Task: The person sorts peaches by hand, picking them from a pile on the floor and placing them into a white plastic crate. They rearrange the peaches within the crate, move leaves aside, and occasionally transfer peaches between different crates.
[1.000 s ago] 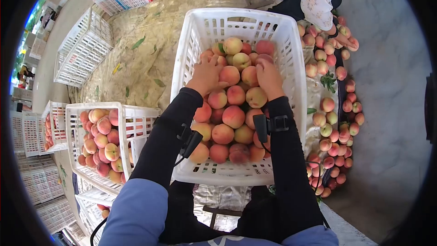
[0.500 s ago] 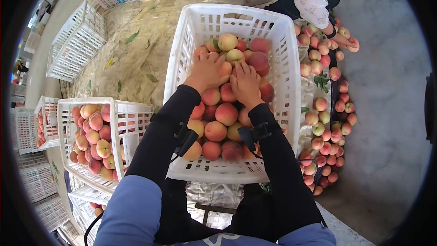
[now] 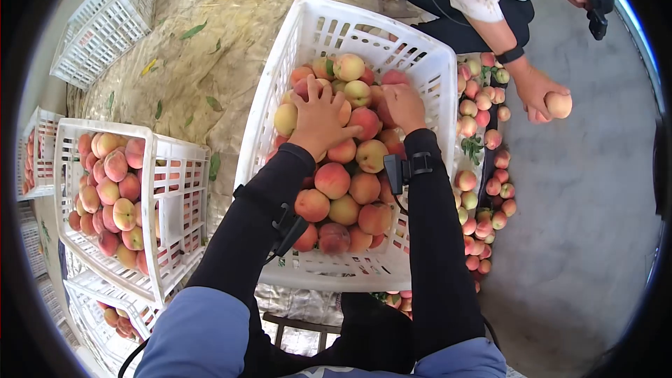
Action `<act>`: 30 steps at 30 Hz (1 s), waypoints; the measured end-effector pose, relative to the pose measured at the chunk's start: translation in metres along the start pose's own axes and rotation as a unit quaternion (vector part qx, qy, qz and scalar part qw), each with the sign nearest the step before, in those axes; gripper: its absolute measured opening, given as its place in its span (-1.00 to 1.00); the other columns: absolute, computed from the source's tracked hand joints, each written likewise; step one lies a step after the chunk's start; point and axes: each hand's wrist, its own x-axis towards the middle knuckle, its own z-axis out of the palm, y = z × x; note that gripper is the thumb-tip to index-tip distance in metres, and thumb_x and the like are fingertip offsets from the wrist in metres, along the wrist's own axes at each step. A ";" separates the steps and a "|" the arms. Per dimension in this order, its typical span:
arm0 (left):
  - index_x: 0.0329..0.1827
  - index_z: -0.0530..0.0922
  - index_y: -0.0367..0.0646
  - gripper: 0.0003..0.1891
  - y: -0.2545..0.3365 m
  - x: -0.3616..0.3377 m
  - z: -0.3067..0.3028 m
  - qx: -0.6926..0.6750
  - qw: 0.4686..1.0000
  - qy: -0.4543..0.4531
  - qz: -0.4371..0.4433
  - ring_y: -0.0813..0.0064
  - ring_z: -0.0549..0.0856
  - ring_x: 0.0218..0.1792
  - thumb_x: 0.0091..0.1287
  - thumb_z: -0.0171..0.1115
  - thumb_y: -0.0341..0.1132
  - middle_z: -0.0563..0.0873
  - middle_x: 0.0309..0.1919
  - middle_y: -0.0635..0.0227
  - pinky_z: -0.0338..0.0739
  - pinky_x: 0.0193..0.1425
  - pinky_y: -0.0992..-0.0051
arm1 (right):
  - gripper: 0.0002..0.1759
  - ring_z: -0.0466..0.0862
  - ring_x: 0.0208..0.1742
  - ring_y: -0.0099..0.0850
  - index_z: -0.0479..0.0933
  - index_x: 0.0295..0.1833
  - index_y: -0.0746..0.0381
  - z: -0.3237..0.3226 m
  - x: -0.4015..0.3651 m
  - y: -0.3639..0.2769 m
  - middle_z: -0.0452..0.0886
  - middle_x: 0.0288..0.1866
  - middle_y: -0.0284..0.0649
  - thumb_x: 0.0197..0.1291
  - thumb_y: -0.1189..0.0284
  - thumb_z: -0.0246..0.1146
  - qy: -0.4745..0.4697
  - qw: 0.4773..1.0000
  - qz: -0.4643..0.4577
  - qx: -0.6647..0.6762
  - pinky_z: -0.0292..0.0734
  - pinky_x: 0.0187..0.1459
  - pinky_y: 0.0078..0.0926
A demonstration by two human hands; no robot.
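A white plastic crate (image 3: pixel 427 63) in front of me holds many red-yellow peaches (image 3: pixel 332 180). My left hand (image 3: pixel 320 120) lies over the peaches with its fingers spread, palm down, touching the fruit. At the crate's right side, my right hand (image 3: pixel 406 107) has its fingers curled down round a peach. That peach is mostly hidden under the hand, and the fingertips do not show. A red peach (image 3: pixel 395 77) sits just beyond the right hand's knuckles.
Another white crate (image 3: pixel 150 203) full of peaches stands at left. Peaches (image 3: pixel 483 227) lie in a long strip on the right. At upper right a co-worker's hand (image 3: pixel 535 91) holds a pale peach (image 3: pixel 558 105). More crates (image 3: pixel 105 28) stand at the far left.
My hands have moved apart: the left has spread its fingers, the right has shifted right and curled. Peaches in the crate have shifted. The co-worker's hand has lifted a peach outward.
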 end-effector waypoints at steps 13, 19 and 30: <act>0.33 0.50 -0.03 -0.12 0.001 -0.001 0.007 0.024 0.999 0.028 0.001 -0.12 0.23 0.43 0.14 0.14 0.48 0.42 0.33 0.15 0.31 0.13 -0.36 | -0.67 0.69 -0.12 -0.04 0.67 -0.23 0.22 0.029 -0.037 -0.002 0.73 -0.12 -0.09 0.34 0.26 0.07 0.066 0.993 0.099 -0.006 0.53 -0.05 -0.04; 0.37 0.47 -0.03 -0.12 0.002 -0.002 0.003 0.010 1.000 0.008 -0.002 -0.09 0.18 0.50 0.15 0.17 0.45 0.39 0.39 0.15 0.30 0.16 -0.37 | -0.69 0.72 -0.13 -0.05 0.62 0.03 0.15 0.026 -0.043 -0.030 0.75 -0.17 -0.09 0.43 0.27 0.02 0.135 0.955 0.020 0.265 0.57 -0.02 -0.15; 0.37 0.47 -0.02 -0.14 0.004 -0.007 -0.005 -0.032 0.999 -0.014 -0.011 -0.09 0.13 0.53 0.12 0.26 0.39 0.43 0.38 0.14 0.16 0.30 -0.47 | -0.70 0.67 -0.03 -0.26 0.55 0.06 0.26 0.013 -0.008 -0.019 0.65 -0.05 -0.11 0.29 0.34 0.26 0.160 0.932 0.051 0.321 0.56 0.02 -0.35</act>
